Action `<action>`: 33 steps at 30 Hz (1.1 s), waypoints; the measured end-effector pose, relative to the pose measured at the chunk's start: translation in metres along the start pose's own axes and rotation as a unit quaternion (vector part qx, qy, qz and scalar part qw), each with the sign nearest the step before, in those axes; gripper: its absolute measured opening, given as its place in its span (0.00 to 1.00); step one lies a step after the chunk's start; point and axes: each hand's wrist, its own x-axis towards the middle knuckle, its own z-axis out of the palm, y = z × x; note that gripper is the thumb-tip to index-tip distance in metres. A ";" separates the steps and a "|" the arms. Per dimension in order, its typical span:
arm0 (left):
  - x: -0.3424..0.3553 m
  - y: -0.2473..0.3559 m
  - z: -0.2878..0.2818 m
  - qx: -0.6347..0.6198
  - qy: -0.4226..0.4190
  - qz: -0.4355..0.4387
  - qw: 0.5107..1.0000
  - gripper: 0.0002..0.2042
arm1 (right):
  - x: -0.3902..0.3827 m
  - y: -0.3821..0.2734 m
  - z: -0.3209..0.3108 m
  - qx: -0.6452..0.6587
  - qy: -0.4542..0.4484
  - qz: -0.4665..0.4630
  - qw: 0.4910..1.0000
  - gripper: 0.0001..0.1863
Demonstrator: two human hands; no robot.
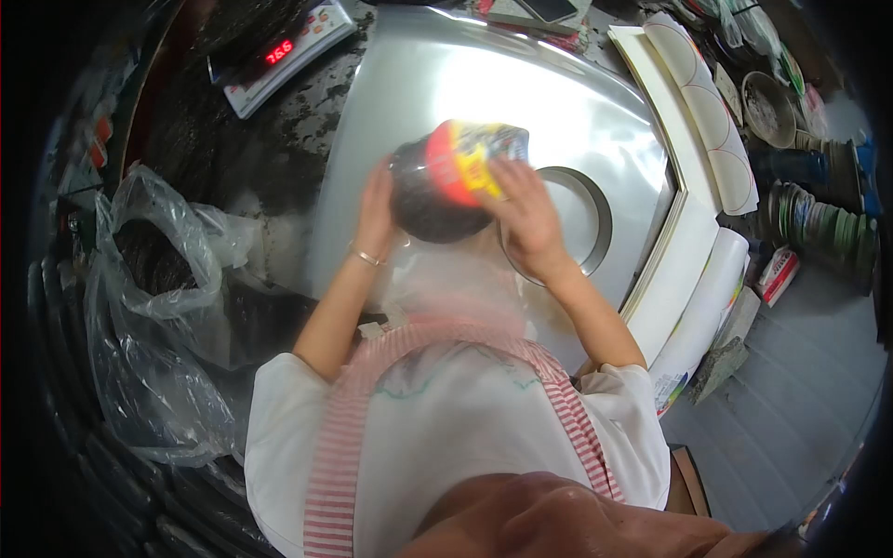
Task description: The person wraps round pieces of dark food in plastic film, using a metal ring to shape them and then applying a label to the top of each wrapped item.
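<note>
A rounded dark package [430, 197] with a red band and a yellow printed end is between my two hands, above a shiny metal tray [372, 121]. It is slightly blurred by motion. My left hand [376, 212] presses against its left side, fingers partly hidden behind it. On the other side my right hand [528, 216] grips the yellow end, its fingers curled over the print. Near my right wrist lies a round metal ring [602, 219] on the tray, partly covered by my hand.
A digital scale [326, 30] with a red display stands at the far left. A clear plastic bag [200, 288] with dark contents sits left. Sheets of round white labels [698, 102], a white roll [702, 288] and stacked round labels [814, 214] are right. A phone [549, 9] lies at the back.
</note>
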 end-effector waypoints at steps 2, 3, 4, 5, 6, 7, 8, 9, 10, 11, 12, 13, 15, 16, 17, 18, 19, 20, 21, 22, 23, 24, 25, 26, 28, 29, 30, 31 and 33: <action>0.003 -0.010 -0.007 -0.037 -0.005 -0.006 0.999 0.25 | -0.002 -0.014 0.024 -0.008 -0.046 -0.012 0.999 0.26; 0.005 -0.014 -0.010 -0.046 -0.005 -0.010 0.999 0.25 | -0.003 -0.019 0.031 -0.020 -0.090 -0.018 0.996 0.22; 0.006 -0.015 -0.009 -0.057 -0.006 -0.015 0.998 0.25 | -0.003 -0.021 0.033 -0.021 -0.092 -0.024 0.995 0.22; 0.004 -0.013 -0.008 -0.072 -0.002 -0.021 0.997 0.25 | -0.003 -0.022 0.032 -0.004 -0.130 0.005 0.991 0.20; 0.005 -0.015 -0.011 -0.076 0.002 -0.017 0.997 0.25 | -0.001 -0.023 0.032 0.012 -0.169 0.033 0.985 0.18; 0.007 -0.016 -0.014 -0.052 -0.018 -0.020 0.998 0.25 | 0.001 -0.023 0.032 0.073 -0.177 0.097 0.977 0.13; 0.007 -0.017 -0.018 -0.028 -0.037 -0.023 0.999 0.25 | 0.009 -0.022 0.037 0.075 -0.179 0.093 0.977 0.13; 0.005 -0.020 -0.018 -0.033 -0.026 -0.033 0.999 0.25 | 0.022 -0.018 0.044 0.054 -0.142 0.081 0.985 0.14; 0.007 -0.021 -0.019 -0.033 -0.026 -0.029 0.999 0.25 | 0.034 -0.014 0.052 0.031 -0.102 0.070 0.992 0.16; 0.010 -0.025 -0.022 0.016 -0.037 -0.006 0.999 0.25 | 0.035 -0.010 0.068 -0.088 -0.134 0.022 0.987 0.25; 0.014 -0.028 -0.027 0.065 -0.048 0.017 0.997 0.24 | 0.030 -0.010 0.074 -0.089 -0.131 0.019 0.987 0.25; 0.020 -0.030 -0.033 0.076 -0.045 0.040 0.995 0.24 | 0.030 -0.014 0.078 -0.112 -0.154 0.022 0.981 0.31; 0.030 0.016 -0.049 0.125 -0.101 0.025 0.987 0.24 | 0.030 -0.020 0.076 -0.154 -0.201 0.054 0.966 0.42; 0.032 0.037 -0.066 0.170 -0.064 0.044 0.982 0.23 | 0.026 -0.026 0.071 -0.152 -0.203 0.053 0.966 0.42; 0.033 0.058 -0.083 0.215 -0.024 0.060 0.975 0.22 | 0.027 -0.026 0.063 -0.130 -0.177 0.083 0.972 0.43; 0.037 0.086 -0.108 0.011 0.046 0.071 0.996 0.17 | 0.027 -0.027 0.054 -0.107 -0.151 0.113 0.976 0.43; 0.044 0.113 -0.133 -0.192 0.105 0.111 0.970 0.13 | 0.022 -0.027 0.042 -0.067 -0.108 0.153 0.980 0.39; 0.052 0.135 -0.161 -0.235 0.074 0.237 0.940 0.13 | 0.016 -0.028 0.030 -0.039 -0.065 0.197 0.978 0.36; 0.047 0.155 -0.164 -0.257 0.120 0.311 0.907 0.14 | 0.009 -0.028 0.021 -0.010 -0.023 0.239 0.971 0.32; 0.044 0.168 -0.164 -0.279 0.162 0.383 0.866 0.15 | -0.002 -0.028 0.012 -0.011 -0.022 0.240 0.970 0.32; 0.045 0.162 -0.164 -0.239 0.134 0.366 0.889 0.14 | -0.013 -0.027 0.006 0.016 -0.004 0.267 0.964 0.27; 0.048 0.149 -0.160 -0.198 0.106 0.348 0.910 0.14 | -0.024 -0.028 0.001 0.043 0.015 0.294 0.955 0.23; 0.046 0.133 -0.130 0.020 0.141 0.349 0.926 0.11 | -0.035 -0.032 -0.003 0.041 0.016 0.294 0.955 0.23; 0.037 0.118 -0.101 0.058 0.123 0.254 0.958 0.08 | -0.046 -0.037 -0.007 -0.021 -0.011 0.284 0.959 0.20; -0.005 0.068 -0.034 0.288 0.023 0.101 0.952 0.08 | -0.069 -0.052 -0.011 -0.086 -0.038 0.275 0.957 0.18; -0.019 0.006 -0.025 0.449 -0.159 0.314 0.821 0.06 | -0.078 -0.064 -0.015 -0.143 -0.096 0.247 0.954 0.16; -0.055 0.004 0.004 0.380 -0.302 0.199 0.851 0.05 | -0.089 -0.071 -0.018 -0.202 -0.151 0.226 0.941 0.14; -0.071 -0.009 0.023 0.485 -0.456 0.364 0.652 0.07 | -0.101 -0.075 -0.015 -0.215 -0.124 0.222 0.943 0.11; -0.096 -0.043 0.027 0.454 -0.393 0.469 0.648 0.08 | -0.136 -0.069 -0.017 -0.217 -0.106 0.265 0.933 0.09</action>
